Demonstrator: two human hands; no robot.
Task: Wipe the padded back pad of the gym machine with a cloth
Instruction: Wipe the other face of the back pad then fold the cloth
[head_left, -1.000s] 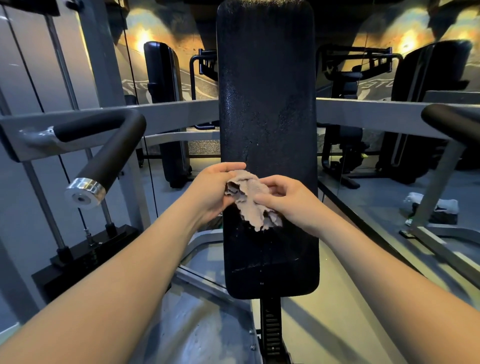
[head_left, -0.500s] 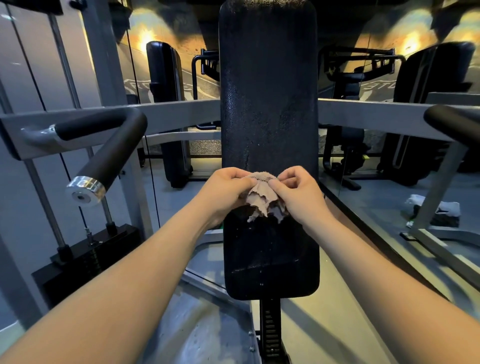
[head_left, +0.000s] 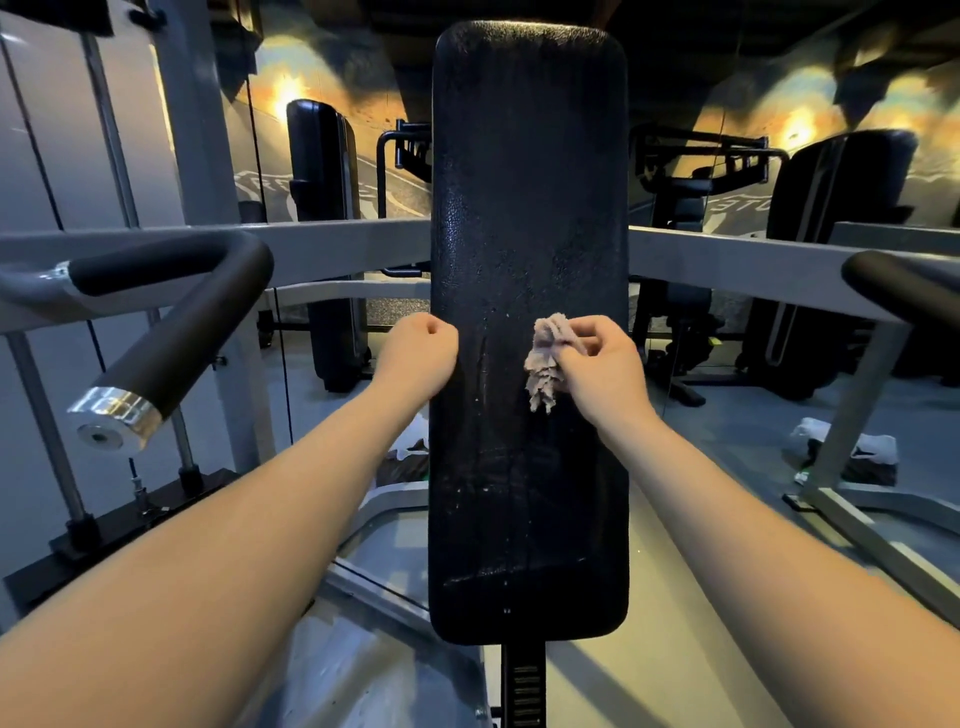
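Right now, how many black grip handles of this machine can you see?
2. The left handle, with a chrome end cap, is left of the back pad. The right handle is at the frame's right edge, partly cut off. More may lie out of view.

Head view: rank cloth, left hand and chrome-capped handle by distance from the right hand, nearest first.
1. cloth: pinched in the right hand itself, in front of the back pad.
2. left hand: across the pad, at its left edge.
3. chrome-capped handle: far left, well beyond the left hand.
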